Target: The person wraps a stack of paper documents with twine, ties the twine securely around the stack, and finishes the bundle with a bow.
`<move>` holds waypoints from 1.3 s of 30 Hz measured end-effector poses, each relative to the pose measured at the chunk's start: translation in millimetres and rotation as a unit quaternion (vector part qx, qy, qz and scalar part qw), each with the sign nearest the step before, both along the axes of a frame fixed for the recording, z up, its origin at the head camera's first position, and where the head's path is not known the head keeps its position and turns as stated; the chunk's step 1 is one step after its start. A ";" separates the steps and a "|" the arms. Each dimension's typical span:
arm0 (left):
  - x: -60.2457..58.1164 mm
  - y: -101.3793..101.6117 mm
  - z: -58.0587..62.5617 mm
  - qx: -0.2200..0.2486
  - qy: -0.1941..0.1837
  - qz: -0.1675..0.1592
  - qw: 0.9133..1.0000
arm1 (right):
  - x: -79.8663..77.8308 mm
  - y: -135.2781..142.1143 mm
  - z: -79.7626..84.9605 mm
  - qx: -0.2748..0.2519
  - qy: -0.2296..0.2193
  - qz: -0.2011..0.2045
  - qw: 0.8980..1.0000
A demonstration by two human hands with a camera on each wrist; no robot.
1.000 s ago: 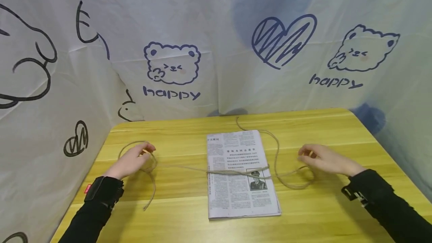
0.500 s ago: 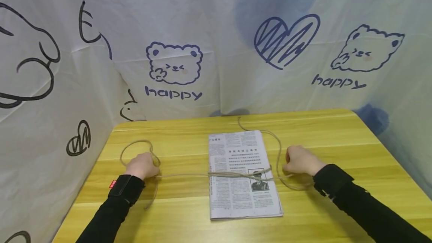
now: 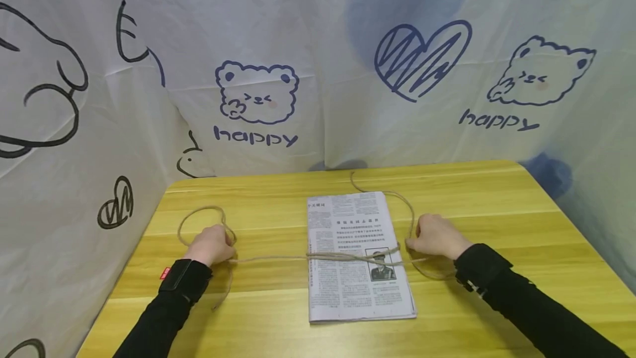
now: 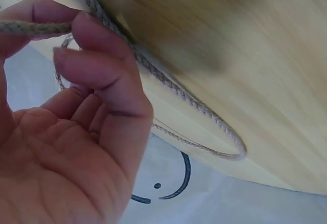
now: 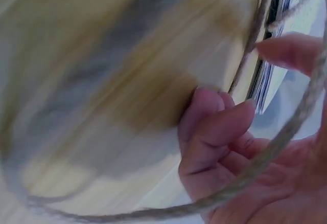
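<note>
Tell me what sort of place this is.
Probably a makeshift, screened-off indoor workspace: pale cartoon-printed fabric sheets hang behind and beside a yellow wood-grain table, which bears a rectangular stack of grey printed newspaper with beige braided cord across it.

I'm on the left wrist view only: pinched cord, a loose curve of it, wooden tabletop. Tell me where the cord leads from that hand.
Observer: In the head view, the cord leads to a folded newspaper and crosses its printed upper face.
Operator: Now give me the right hand.
Observer: It is just past the newspaper's right edge, and the right wrist view shows its thumb and fingertips apart.
Operator: Report anything beyond the newspaper.
Observer: A cord end lies by the far edge of the table, behind the newspaper.
</note>
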State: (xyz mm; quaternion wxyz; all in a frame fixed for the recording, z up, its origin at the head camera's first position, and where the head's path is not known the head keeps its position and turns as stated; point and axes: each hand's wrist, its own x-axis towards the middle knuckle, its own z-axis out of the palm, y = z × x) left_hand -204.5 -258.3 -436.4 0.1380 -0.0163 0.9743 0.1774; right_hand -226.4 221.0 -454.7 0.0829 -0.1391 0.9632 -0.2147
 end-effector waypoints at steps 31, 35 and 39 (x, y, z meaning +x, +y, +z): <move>-54.6 56.7 121.6 0.274 0.292 -0.135 0.906 | -101.4 169.7 -53.6 -0.325 0.363 -0.132 0.863; -53.8 53.3 103.9 0.221 0.209 -0.097 0.948 | -58.4 147.4 -29.4 -0.185 0.269 -0.162 0.931; -46.3 39.8 75.9 0.074 0.100 -0.050 0.991 | -8.3 109.8 16.2 -0.078 0.198 -0.131 0.968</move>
